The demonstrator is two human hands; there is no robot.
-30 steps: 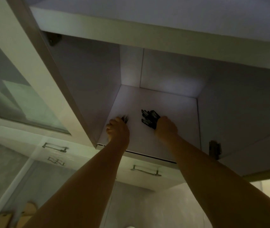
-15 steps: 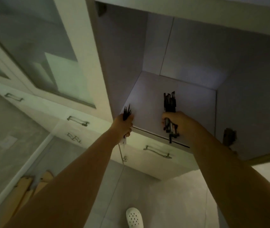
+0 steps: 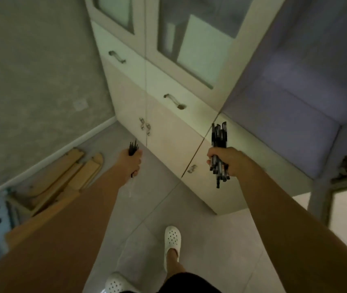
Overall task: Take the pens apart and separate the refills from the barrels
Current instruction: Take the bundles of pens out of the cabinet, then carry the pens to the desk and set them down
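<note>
Where gripped: pens [image 3: 219, 136] (upright) in right hand [image 3: 224, 160]

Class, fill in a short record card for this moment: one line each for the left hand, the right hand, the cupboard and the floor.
left hand: left hand grips a thin bundle of refills
right hand: right hand grips a thicker bundle of pens, held upright
cupboard: open shelf ahead on the right
floor: wooden slats beside the wall; white clogs on the feet

Upright dark barrels [image 3: 219, 136], thinner refills [image 3: 133, 147], separately bunched.
</note>
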